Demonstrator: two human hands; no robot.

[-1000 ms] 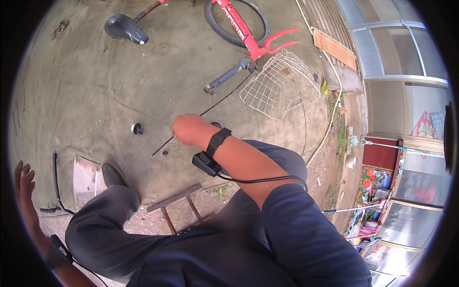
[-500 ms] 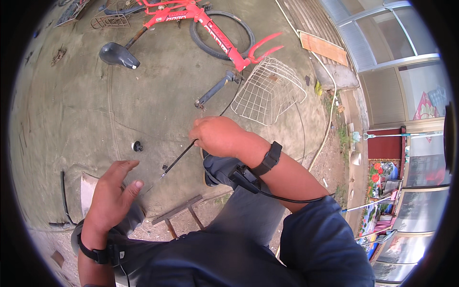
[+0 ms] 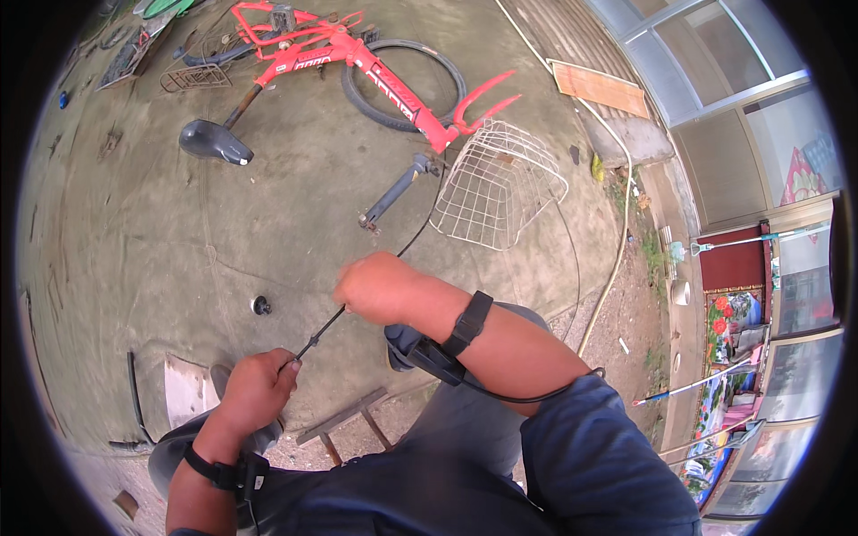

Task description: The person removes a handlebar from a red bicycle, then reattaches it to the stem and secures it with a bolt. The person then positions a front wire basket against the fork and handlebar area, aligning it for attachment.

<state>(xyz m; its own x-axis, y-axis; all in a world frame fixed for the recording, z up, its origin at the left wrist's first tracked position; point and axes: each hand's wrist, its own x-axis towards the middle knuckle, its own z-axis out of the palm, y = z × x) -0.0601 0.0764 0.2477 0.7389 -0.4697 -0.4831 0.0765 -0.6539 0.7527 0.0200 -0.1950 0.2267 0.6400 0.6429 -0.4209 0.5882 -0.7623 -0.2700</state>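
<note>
Red frame (image 3: 357, 54) well beyond right hand (image 3: 380, 288); basket (image 3: 494, 188) ahead and right of it; grey tube (image 3: 390, 195) ahead; cable (image 3: 316, 339) between right hand and left hand (image 3: 257, 386), both clenched on it, far run skirting basket; black cap (image 3: 261, 305) beyond left hand

Looks like outdoor yard beside building, probably home, in daylight. Has hard grey-green ground (image 3: 116, 241), edged by brown soil strip (image 3: 608, 313) with low green weeds (image 3: 657, 259). Borders on building front of large pale-framed glass panes (image 3: 706, 58). Includes long cream hose (image 3: 629, 179) along edge. Resembles makeshift bicycle workspot too: holds stripped red bicycle frame (image 3: 391, 92), white wire basket (image 3: 492, 192), black padded saddle (image 3: 210, 141), all spread over ground.
</note>
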